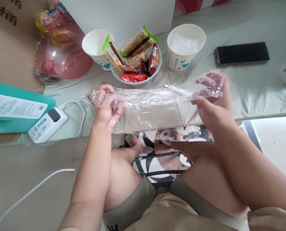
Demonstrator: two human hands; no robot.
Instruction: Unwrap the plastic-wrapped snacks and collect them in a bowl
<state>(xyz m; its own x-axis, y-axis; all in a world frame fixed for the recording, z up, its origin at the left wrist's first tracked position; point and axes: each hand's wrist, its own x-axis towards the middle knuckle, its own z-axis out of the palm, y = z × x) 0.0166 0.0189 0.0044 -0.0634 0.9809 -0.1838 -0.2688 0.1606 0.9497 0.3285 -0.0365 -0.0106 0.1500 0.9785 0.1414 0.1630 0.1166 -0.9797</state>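
A sheet of clear, crinkled plastic film point(152, 99) stretches between my two hands, and its lower part hangs past the table's front edge. My left hand point(108, 107) is closed on the film's left end. A small brown-and-white wrapped packet point(92, 96) shows beside that hand, partly covered by film. My right hand point(216, 104) pinches the film's right end between thumb and fingers, with film bunched over the fingers. Behind the film lies a thin white item point(178, 90) with a metal-looking tip; its kind is unclear.
Beyond my hands stand a clear bowl of wrapped snacks point(135, 69), a paper cup point(98, 48) and another cup holding crumpled plastic point(185, 48). A phone point(241, 54) lies right. At left are a pink bowl point(66, 61), a green jug point(17, 106) and a power bank point(48, 125) with cable.
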